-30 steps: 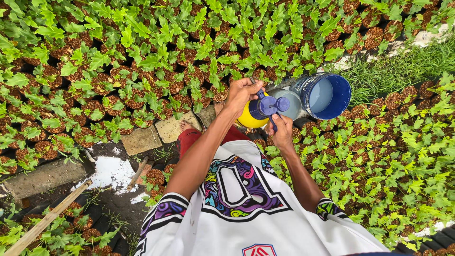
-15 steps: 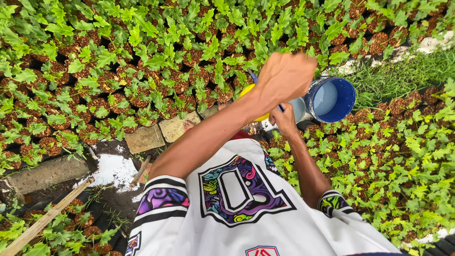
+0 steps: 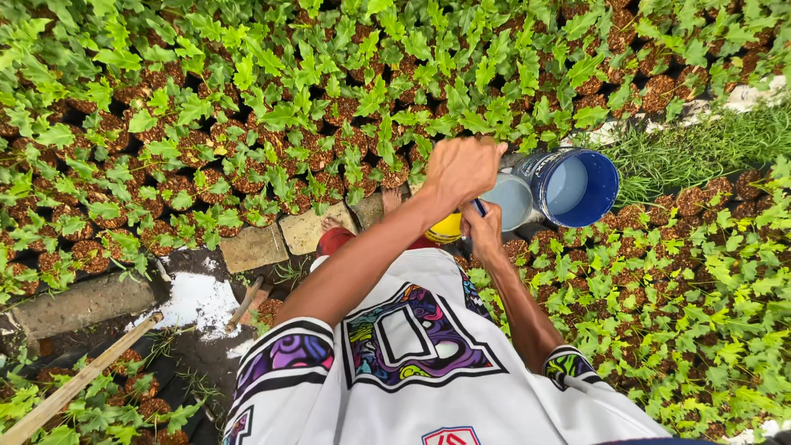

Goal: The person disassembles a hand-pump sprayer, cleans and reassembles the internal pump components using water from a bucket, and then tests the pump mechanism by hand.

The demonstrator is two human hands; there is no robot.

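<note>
Two hands at work: left hand [image 3: 463,169] fisted over a round yellow plastic container [image 3: 445,229], right hand [image 3: 484,233] gripping it from 5 o'clock, blue plastic bucket [image 3: 574,186] at 3 o'clock; steady the container while turning.

A white short-sleeved jersey of smooth sports fabric [image 3: 412,387] is worn. Its chest is printed with a large block letter outlined in black and filled with a swirling pattern of purple, blue, green and yellow. Each sleeve is ended by a black-and-white striped cuff above a band of the same swirling colours. A small red, white and blue crest is seen at the collar. Both forearms are left bare, and red shorts [image 3: 338,241] are glimpsed beyond the hem.
</note>
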